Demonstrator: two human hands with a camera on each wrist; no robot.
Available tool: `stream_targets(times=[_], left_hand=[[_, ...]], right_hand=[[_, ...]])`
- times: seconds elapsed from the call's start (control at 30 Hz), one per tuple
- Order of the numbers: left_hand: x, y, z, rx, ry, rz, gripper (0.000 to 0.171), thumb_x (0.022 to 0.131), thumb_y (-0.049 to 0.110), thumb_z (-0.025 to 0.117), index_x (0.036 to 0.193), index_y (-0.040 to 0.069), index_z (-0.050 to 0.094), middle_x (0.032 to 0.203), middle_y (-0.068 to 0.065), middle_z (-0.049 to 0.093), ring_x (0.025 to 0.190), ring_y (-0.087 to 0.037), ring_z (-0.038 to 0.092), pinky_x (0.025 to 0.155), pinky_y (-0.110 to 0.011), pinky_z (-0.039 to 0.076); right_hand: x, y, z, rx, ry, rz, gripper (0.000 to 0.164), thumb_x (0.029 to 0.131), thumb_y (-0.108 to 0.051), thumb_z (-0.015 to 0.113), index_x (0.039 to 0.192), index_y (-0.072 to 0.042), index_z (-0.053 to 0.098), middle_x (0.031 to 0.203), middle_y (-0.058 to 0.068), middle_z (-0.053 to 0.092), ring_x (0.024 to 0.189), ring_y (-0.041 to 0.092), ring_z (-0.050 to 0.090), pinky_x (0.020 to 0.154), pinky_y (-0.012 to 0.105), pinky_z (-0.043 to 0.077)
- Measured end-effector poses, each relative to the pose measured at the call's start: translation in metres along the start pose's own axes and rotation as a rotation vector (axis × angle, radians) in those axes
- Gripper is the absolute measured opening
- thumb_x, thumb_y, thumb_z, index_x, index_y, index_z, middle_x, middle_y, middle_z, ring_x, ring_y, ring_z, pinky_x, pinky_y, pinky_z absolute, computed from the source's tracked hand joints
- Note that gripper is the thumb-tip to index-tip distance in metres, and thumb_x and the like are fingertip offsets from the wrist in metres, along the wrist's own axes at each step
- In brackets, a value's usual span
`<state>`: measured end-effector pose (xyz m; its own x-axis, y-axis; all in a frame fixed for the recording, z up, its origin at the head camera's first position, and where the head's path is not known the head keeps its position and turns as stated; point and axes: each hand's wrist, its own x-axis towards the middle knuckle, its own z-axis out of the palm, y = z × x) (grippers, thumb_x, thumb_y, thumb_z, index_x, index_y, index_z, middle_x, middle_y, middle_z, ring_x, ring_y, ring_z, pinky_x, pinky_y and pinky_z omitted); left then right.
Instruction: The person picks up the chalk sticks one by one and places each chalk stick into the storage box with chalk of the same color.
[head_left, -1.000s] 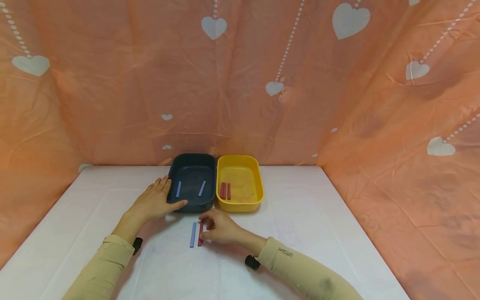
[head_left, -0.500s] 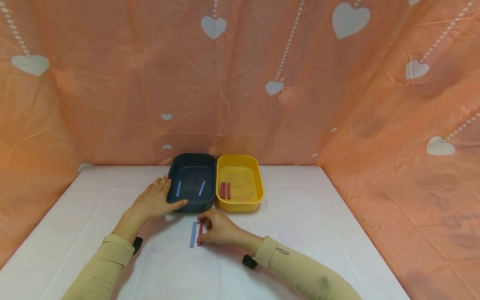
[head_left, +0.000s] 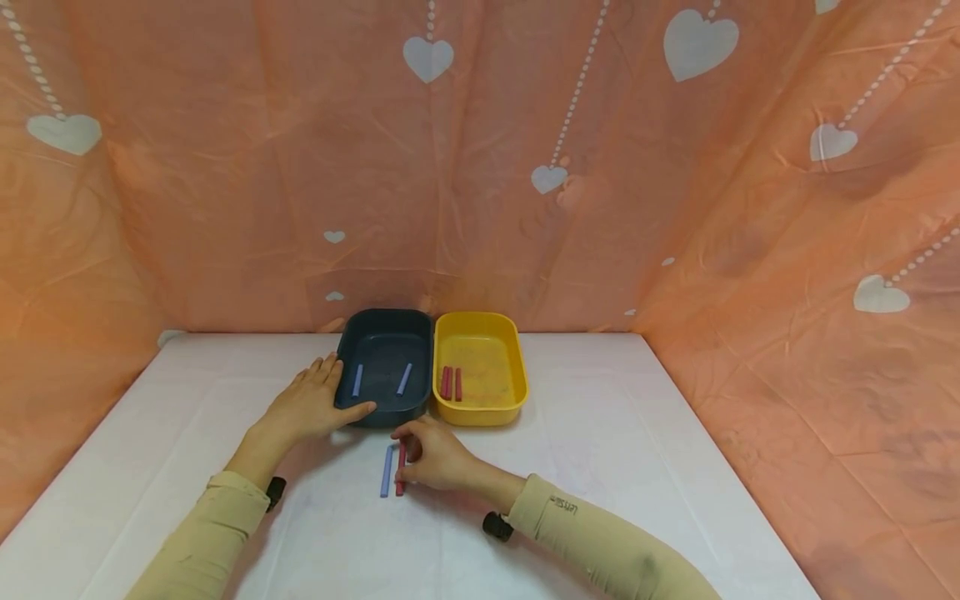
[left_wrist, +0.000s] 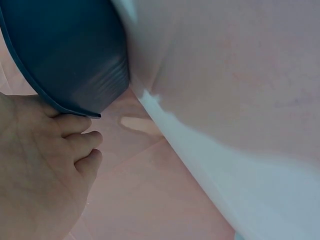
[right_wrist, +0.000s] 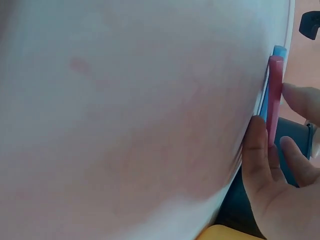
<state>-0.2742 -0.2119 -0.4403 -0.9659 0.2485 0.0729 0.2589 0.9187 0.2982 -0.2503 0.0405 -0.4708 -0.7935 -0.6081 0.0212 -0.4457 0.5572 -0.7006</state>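
Note:
My left hand (head_left: 303,404) rests against the left side of the dark blue tray (head_left: 390,417), fingers fairly straight along its rim and thumb over the front corner. In the left wrist view, the fingertips touch the tray's (left_wrist: 85,60) outer wall. Just in front of the trays, my right hand (head_left: 442,457) holds a red chalk stick (head_left: 401,455) between thumb and curled fingers, with the stick lying on the table. The right wrist view has the thumb beside the red chalk stick (right_wrist: 275,85) and fingers near its far end. A blue chalk stick (head_left: 386,472) lies parallel, just left of it.
Two blue chalk sticks (head_left: 404,380) lie apart in the dark blue tray. Touching that tray on its right is a yellow tray (head_left: 521,367) with three red chalk sticks (head_left: 458,385) at its left. A white cloth covers the table (head_left: 600,467); an orange curtain (head_left: 480,208) hangs behind.
My right hand has shifted slightly left, its thumb and index finger moving further onto the red chalk stick. My left hand and both trays stay put.

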Motion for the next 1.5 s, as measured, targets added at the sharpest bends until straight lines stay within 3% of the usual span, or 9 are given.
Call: stream_targets(times=[0.4, 0.73, 1.27, 1.5], left_hand=[[0.0, -0.002, 0.0, -0.009, -0.016, -0.011, 0.114, 0.092, 0.072, 0.059, 0.152, -0.02, 0.03, 0.162, -0.039, 0.023, 0.151, -0.056, 0.021, 0.122, -0.066, 0.021], [0.001, 0.0, 0.001, -0.004, -0.009, -0.01, 0.114, 0.092, 0.073, 0.059, 0.152, -0.02, 0.031, 0.162, -0.04, 0.024, 0.15, -0.057, 0.022, 0.122, -0.066, 0.022], [0.001, -0.001, 0.003, 0.003, 0.001, -0.001, 0.114, 0.092, 0.072, 0.06, 0.151, -0.021, 0.033, 0.161, -0.04, 0.026, 0.149, -0.057, 0.024, 0.121, -0.066, 0.023], [0.0, -0.001, 0.002, 0.006, -0.004, -0.001, 0.114, 0.092, 0.073, 0.059, 0.151, -0.021, 0.033, 0.161, -0.04, 0.025, 0.149, -0.058, 0.024, 0.121, -0.066, 0.024]], right_hand=[[0.0, -0.003, 0.001, 0.083, 0.007, 0.04, 0.044, 0.085, -0.005, 0.085, 0.126, -0.006, 0.068, 0.108, 0.001, 0.057, 0.081, 0.004, 0.058, 0.073, 0.015, 0.053], [-0.001, -0.002, 0.004, 0.205, 0.046, 0.055, 0.036, 0.08, 0.002, 0.086, 0.113, -0.002, 0.072, 0.105, 0.003, 0.059, 0.08, 0.002, 0.065, 0.068, 0.016, 0.056], [-0.007, -0.006, -0.01, 0.346, 0.083, 0.058, 0.039, 0.084, 0.006, 0.08, 0.121, 0.002, 0.07, 0.112, 0.006, 0.057, 0.088, 0.009, 0.068, 0.073, 0.019, 0.059], [-0.006, -0.007, -0.02, 0.369, 0.15, 0.013, 0.039, 0.084, 0.007, 0.08, 0.121, 0.004, 0.069, 0.115, 0.008, 0.059, 0.092, 0.014, 0.069, 0.081, 0.022, 0.06]])
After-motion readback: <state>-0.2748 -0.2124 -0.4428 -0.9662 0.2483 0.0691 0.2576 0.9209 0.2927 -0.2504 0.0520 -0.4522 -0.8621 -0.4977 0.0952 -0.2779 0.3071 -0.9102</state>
